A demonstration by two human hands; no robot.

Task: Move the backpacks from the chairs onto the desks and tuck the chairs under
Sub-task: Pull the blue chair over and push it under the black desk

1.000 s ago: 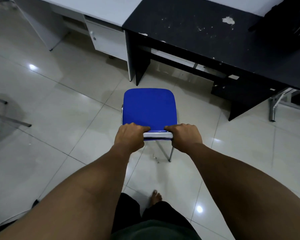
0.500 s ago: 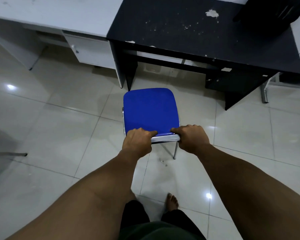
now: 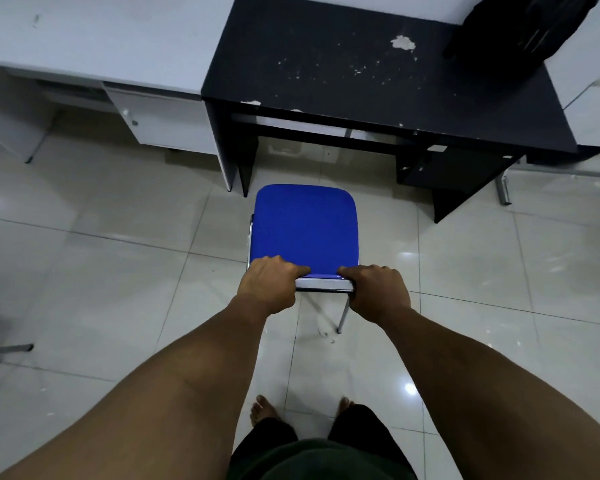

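Chair-tuck step: backpack (image 3: 520, 27) already on black desk (image 3: 378, 81), far right.
Left hand (image 3: 269, 284) and right hand (image 3: 378, 292) grip backrest of blue chair (image 3: 303, 228), just short of the desk; next, a straight push into the kneehole.

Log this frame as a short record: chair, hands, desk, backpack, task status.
chair: blue chair, seat bare, standing on the tiled floor in front of the black desk, not yet under it
left hand: grips the chair's back rail
right hand: grips the same rail
backpack: black backpack lies on the desk's far right corner
neighbour: white desk to the left
status: backpack moved; chair tuck pending
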